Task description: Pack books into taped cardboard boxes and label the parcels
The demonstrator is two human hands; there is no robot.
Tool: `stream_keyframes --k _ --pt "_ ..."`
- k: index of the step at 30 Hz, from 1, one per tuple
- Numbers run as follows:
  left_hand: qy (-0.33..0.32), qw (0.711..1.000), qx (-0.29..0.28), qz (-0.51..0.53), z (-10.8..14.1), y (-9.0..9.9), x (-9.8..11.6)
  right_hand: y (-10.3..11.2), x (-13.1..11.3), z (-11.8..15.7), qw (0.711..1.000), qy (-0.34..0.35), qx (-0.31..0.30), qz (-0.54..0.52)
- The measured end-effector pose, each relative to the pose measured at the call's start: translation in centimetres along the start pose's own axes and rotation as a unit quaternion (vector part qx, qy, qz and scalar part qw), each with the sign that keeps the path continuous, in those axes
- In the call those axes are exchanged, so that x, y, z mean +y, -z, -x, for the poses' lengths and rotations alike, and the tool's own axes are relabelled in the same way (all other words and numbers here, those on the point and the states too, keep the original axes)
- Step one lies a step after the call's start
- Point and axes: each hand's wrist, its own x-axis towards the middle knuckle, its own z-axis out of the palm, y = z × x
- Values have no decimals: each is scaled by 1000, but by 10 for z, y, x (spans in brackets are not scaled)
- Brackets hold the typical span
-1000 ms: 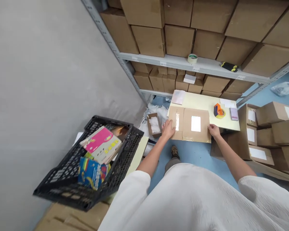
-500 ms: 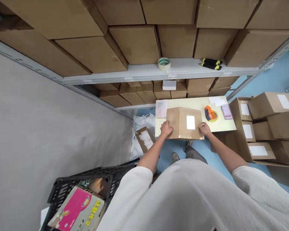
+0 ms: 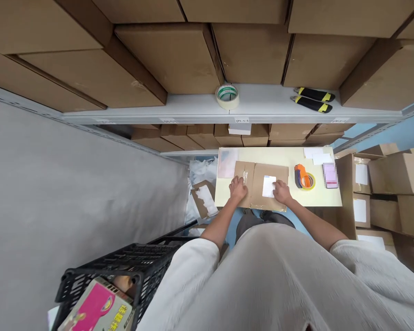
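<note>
A brown cardboard box (image 3: 258, 200) with a white label (image 3: 269, 186) lies on a small pale table (image 3: 279, 155), its near edge at the table's front. On the box's left part rests my left hand (image 3: 238, 189), fingers apart. My right hand (image 3: 282, 192) has its fingers closed at the label's right edge; whether they pinch anything is too small to tell. An orange tape dispenser (image 3: 301, 177) and a yellow tape roll (image 3: 309, 181) sit right of the box. Behind its left end is a pinkish sheet (image 3: 227, 162).
Shelves (image 3: 189, 115) of cartons stand ahead, with a tape roll (image 3: 227, 96) and two black-yellow cutters (image 3: 313, 100). Right of the table is a large carton (image 3: 347, 188) of labelled boxes. A black crate (image 3: 138, 257) stands lower left. A phone-like item (image 3: 330, 175) lies at the table's right.
My right hand has moved from the box's right edge inward to the label. The box now lies flatter, with a taped strip showing beside my left hand. The view has shifted closer to the shelf.
</note>
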Motion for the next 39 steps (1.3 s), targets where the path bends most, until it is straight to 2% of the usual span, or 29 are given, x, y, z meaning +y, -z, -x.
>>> stream_keyframes --k 2,5,7,9,17,25,27,33,39 --pt "-44 999 -23 -12 0 -3 -6 -5 -7 -3 999 -2 -31 19" --pt "-144 984 -94 -47 5 -11 -15 -13 -14 -5 996 -13 -73 42" --pt "-194 969 -137 -70 10 -19 -19 -16 -17 -7 995 -26 -85 53" --pt "-221 960 -154 -79 13 -25 -23 -18 -19 -9 994 -42 -86 58" --pt "-248 954 -154 -67 2 -29 -30 -11 -21 -35 987 -107 -93 70" --pt "-253 955 -145 -51 -12 -28 -23 -6 -12 -64 987 -156 -26 35" --pt "-247 956 -151 -56 -19 -28 -19 -1 -10 -73 990 -132 -17 48" --pt "-216 955 -165 -115 -32 -35 -4 26 -19 -111 997 22 -4 72" --pt "-186 963 -151 -128 -44 -38 8 46 -25 -144 993 56 -19 103"
